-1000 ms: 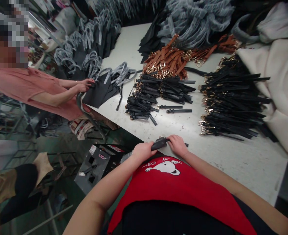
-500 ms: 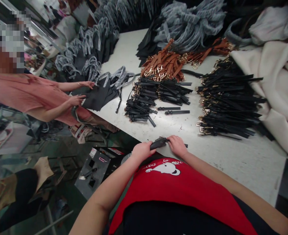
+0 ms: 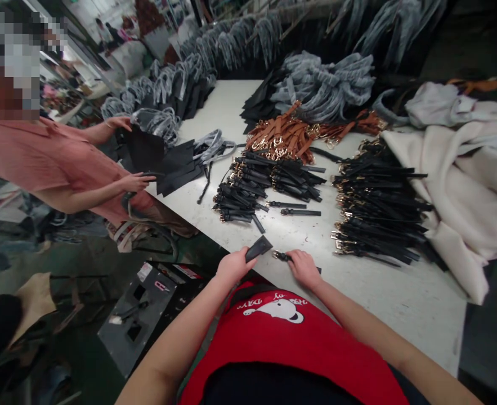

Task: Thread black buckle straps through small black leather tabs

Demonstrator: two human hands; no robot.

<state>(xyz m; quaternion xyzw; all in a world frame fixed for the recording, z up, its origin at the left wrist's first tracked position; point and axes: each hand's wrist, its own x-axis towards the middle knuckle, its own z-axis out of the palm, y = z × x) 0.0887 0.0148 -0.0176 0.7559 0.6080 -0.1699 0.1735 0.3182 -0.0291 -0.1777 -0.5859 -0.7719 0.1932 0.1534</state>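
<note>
Okay, left hand (image 3: pixel 232 267), fingers pinched on black leather strap (image 3: pixel 259 248), right hand (image 3: pixel 304 269), fingers against buckled strap (image 3: pixel 282 256), grip unclear, white desk (image 3: pixel 400 298)

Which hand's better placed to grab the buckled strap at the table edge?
Probably the right hand: it rests against the buckled black strap, while the left hand holds a flat black leather piece.

Single head-worn view is directed forward and down; the left hand (image 3: pixel 233 267) and right hand (image 3: pixel 304 269) are seen close below, the white worktable (image 3: pixel 400 295) beyond.
</note>
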